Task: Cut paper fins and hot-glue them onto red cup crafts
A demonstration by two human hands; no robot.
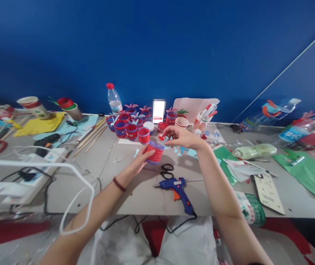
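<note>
My left hand [141, 157] is wrapped round a small red cup [155, 152] with purple bands, tilted above the table. Above the cup's rim my right hand [181, 137] is closed in a pinch. At its fingertips shows a small light-blue piece [165, 139], too small to name for sure. Below the cup lie black-handled scissors [167, 170] and a blue hot glue gun [177, 186] with an orange trigger. Behind my hands stand several similar red and purple cups [131, 131], some with leaf-shaped paper tops.
A clear bottle [114, 98] stands by the blue wall. Wooden sticks [90, 136], a power strip [40, 173] and cables lie left. On the right are a jar of markers [202, 120], green paper [307, 175] and a plastic bottle [255, 151]. A white cable [89, 184] loops over my left forearm.
</note>
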